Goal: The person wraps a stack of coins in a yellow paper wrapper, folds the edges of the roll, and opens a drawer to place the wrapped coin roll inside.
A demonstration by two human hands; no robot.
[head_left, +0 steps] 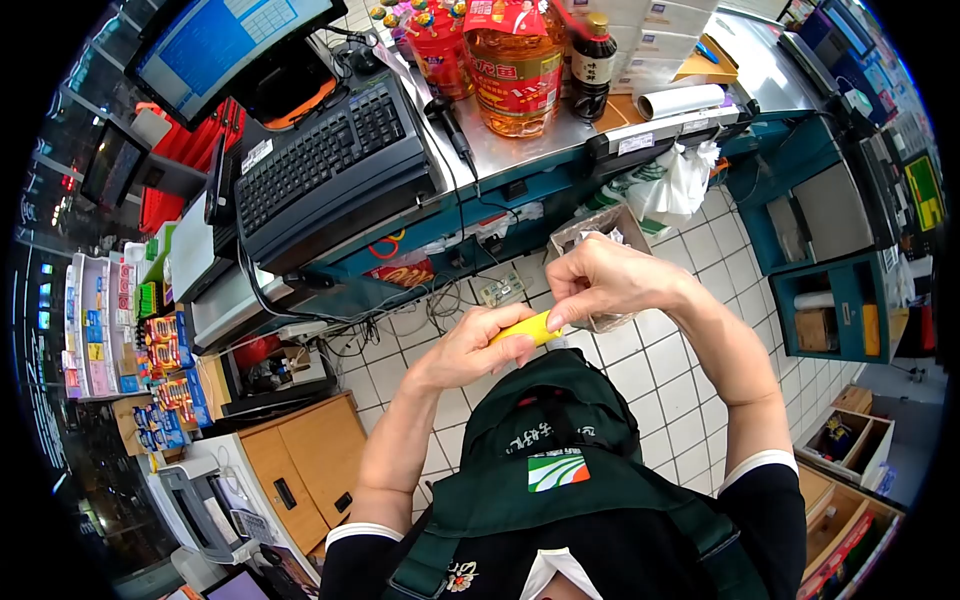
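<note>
Fingers (507, 316) of my left hand (470, 348) are clamped on a yellow thing (527, 330). It is long, and it lies from side to side in front of me, over the floor (655, 375) and just past my apron (545, 425). Its right end points a bit up and away from me. My right hand (600, 278) is curled in with its thumb at that end; I cannot tell if it grips.

Past my hands is a shiny counter (490, 158). On it are a screen (225, 50), a keyboard (320, 155), an oil jug (515, 75) and a dark bottle (593, 70). A white bag (678, 185) hangs off the front. The floor has white tiles, with wires (430, 310) on it. A wood cupboard (310, 450) stands to my left.
</note>
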